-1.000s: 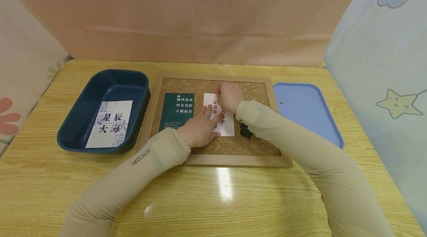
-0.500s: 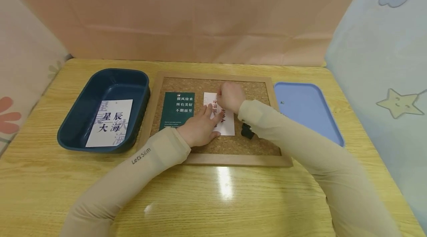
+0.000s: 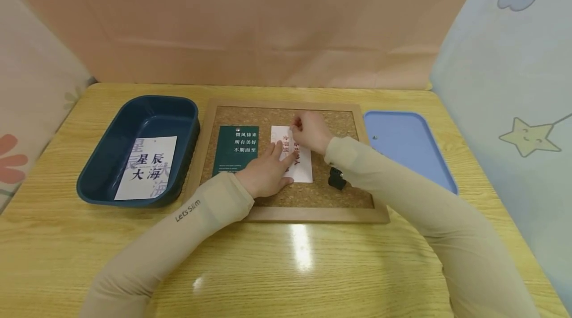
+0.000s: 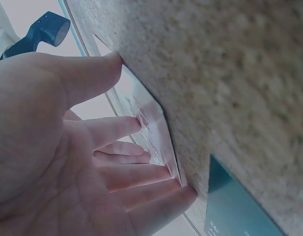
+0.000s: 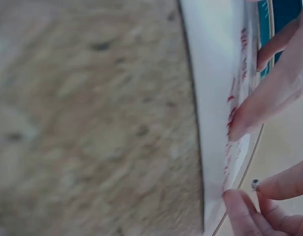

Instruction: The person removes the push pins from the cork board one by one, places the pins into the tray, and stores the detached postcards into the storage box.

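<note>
White card [image 3: 292,154] with red print lies on the cork board [image 3: 321,189], just right of the green card [image 3: 238,150]. The left hand [image 3: 267,173] presses it with straight fingers; the right hand [image 3: 310,130] pinches a pin [image 5: 256,184] at its top edge. Bare cork lies right of the card.

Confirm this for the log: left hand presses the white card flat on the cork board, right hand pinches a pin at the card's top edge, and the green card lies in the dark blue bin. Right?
Not quite. The green card lies on the cork board, left of the white card; the head view shows it. The dark blue bin holds a white printed sheet. The left hand and the right hand are as you say.
</note>
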{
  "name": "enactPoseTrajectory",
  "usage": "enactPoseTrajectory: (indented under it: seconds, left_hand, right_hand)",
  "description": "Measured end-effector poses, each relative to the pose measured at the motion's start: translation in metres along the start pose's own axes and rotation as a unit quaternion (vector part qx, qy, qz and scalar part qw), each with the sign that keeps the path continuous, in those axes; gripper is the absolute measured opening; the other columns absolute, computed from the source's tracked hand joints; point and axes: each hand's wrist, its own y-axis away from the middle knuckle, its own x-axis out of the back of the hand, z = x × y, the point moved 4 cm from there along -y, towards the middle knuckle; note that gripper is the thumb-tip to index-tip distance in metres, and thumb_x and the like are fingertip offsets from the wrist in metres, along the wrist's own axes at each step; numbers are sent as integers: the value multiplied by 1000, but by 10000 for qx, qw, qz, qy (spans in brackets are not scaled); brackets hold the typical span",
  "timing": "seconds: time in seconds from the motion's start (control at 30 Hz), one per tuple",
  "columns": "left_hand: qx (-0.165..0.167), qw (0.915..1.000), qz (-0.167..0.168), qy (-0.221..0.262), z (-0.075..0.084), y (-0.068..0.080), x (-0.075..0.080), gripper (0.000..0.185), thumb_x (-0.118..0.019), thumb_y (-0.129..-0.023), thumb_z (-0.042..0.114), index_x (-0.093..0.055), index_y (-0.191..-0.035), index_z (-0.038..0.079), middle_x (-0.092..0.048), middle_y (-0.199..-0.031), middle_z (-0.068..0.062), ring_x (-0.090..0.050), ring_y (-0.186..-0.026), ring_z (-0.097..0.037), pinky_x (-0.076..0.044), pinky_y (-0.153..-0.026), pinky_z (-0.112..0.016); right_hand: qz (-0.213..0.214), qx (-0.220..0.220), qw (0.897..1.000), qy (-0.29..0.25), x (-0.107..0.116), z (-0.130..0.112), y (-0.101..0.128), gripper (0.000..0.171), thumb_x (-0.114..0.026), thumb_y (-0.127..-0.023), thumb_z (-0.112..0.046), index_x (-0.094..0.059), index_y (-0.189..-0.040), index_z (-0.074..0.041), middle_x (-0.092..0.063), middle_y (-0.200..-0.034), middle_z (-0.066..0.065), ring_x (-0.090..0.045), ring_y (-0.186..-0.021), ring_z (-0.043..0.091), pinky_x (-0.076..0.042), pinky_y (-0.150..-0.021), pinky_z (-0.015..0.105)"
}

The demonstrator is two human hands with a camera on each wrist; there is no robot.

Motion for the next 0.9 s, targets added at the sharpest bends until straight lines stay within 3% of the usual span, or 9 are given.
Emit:
enactPoseTrajectory:
  seconds: [0.47, 0.9]
  left_hand:
    - [31, 10000, 15, -43, 1, -1, 1, 63, -52, -98, 36, -28, -152, 14, -15, -156, -29, -17, -144, -44, -29, -112, -51]
    - [105, 9999, -21, -43, 0, -1, -1, 62, -51, -99, 37, -27, -153, 16, -13, -156, -28, -15, -145, -43, -30, -112, -51]
  right_hand:
    - [189, -234, 9975, -645, 3, 13, 3, 16, -54, -93, -10, -64, -97, 3, -65, -96, 17, -62, -88, 25, -51, -79, 33]
    - [264, -264, 9974, -618, 7, 23, 7, 18, -54, -93, -10, -64, -99, 4, -66, -98, 18, -63, -89, 27, -52, -78, 35]
